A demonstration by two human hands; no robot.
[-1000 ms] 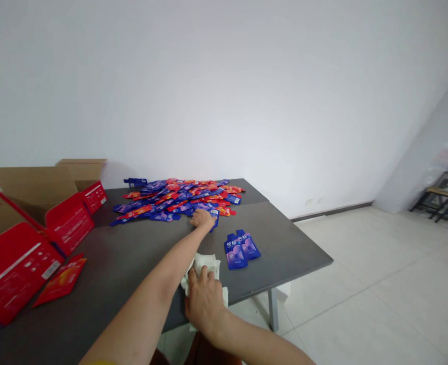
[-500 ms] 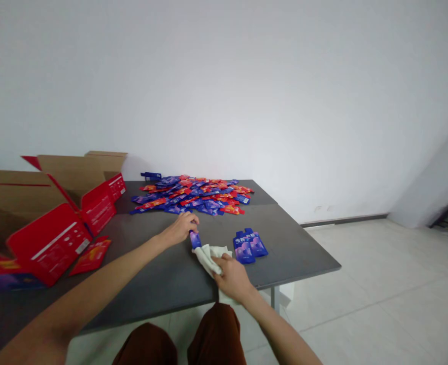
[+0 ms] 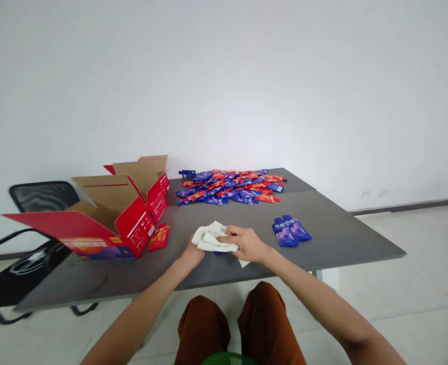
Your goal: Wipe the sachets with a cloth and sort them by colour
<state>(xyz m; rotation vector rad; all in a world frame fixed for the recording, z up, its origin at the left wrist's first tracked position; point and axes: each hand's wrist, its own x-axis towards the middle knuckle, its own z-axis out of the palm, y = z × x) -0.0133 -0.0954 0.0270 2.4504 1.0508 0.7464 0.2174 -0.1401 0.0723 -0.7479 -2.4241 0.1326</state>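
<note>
My right hand is closed on a crumpled white cloth above the front part of the table. My left hand is at the cloth's left side, its fingers mostly covered by it. A sliver of a blue sachet shows under the cloth, between the two hands. To the right lie two blue-purple sachets with narrow necks, overlapping. A red-orange sachet lies left of my hands, beside the box.
A wide heap of blue and red sachets covers the table's back. Open red cardboard boxes stand on the left, flaps up. Behind them is a black chair. The grey table ends at a corner on the right.
My view has turned left, showing more of the boxes and the chair. The cloth now covers most of the blue sachet and my left fingers; my hands have come closer together.
</note>
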